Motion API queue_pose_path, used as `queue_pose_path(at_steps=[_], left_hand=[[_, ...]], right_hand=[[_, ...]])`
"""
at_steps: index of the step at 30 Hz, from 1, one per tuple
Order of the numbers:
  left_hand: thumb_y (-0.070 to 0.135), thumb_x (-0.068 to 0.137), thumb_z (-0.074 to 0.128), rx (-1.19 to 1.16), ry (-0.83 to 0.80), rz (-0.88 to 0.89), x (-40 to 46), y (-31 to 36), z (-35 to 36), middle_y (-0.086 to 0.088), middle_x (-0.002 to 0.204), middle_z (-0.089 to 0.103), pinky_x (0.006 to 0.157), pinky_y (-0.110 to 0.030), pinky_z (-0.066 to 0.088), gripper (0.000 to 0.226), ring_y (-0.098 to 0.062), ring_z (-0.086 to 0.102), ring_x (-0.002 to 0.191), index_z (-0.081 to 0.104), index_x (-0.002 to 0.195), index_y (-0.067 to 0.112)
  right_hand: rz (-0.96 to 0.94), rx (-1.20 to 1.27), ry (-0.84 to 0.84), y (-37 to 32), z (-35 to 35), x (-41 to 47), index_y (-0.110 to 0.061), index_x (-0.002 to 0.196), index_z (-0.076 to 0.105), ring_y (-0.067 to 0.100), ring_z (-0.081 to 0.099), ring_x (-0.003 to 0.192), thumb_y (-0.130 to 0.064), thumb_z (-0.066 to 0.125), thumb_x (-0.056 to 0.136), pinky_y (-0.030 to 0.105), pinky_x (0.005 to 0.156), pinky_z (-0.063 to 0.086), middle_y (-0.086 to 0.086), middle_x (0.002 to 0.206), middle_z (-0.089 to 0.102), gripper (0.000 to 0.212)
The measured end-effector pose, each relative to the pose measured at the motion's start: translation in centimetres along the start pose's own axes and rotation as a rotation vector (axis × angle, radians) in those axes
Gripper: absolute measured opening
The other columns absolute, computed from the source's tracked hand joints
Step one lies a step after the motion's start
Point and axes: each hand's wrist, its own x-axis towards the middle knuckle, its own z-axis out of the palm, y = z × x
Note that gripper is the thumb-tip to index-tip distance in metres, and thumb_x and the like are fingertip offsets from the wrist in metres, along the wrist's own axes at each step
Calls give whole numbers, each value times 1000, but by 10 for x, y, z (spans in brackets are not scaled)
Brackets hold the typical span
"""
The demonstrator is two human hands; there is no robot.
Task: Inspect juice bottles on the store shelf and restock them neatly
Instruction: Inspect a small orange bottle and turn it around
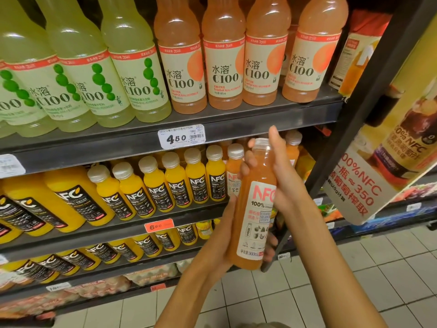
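Centre-right of frame: orange NFC juice bottle point(254, 209) held upright in front of shelves, white label facing camera, cap near middle shelf edge. Left hand point(227, 230) cradles bottle from behind and below, fingers wrapped around body. Right hand point(281, 183) pressed flat against right side, fingers extended upward past cap, not curled. Left of it, row of yellow NFC bottles point(165, 183) stands on middle shelf point(132, 223). Risk: the open-palmed right hand gives little hold; bottle could slip to tiled floor point(331, 280), or knock neighbouring caps on return.
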Motion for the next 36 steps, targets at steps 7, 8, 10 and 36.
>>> queue_pose_path(at_steps=[7, 8, 10, 36], left_hand=[[66, 69, 33, 321, 241, 113, -1, 12, 13, -13, 102, 70, 81, -39, 56, 75, -23, 69, 83, 60, 115, 13], [64, 71, 34, 243, 236, 105, -1, 11, 12, -14, 92, 71, 72, -38, 57, 71, -24, 69, 72, 61, 110, 11], [62, 74, 35, 88, 166, 71, -2, 9, 10, -16, 83, 69, 63, -35, 57, 69, -23, 67, 63, 61, 109, 8], [44, 78, 57, -180, -49, -19, -10, 8, -1, -13, 110, 69, 74, -47, 57, 53, -33, 66, 103, 53, 125, 20]], right_hand=[[3, -286, 230, 0, -10, 4, -7, 109, 54, 14, 68, 70, -59, 49, 87, 22, 60, 54, 4, 72, 68, 57], [26, -280, 222, 0, -11, 4, -3, 116, 54, 15, 69, 73, -58, 48, 88, 23, 62, 55, 6, 75, 69, 62], [43, -234, 209, 2, -14, 4, -4, 123, 52, 18, 71, 79, -53, 50, 88, 27, 65, 57, 7, 80, 72, 60], [218, 168, 242, 13, -27, 4, -11, 103, 51, 18, 65, 67, -43, 59, 88, 31, 66, 58, 6, 73, 60, 36]])
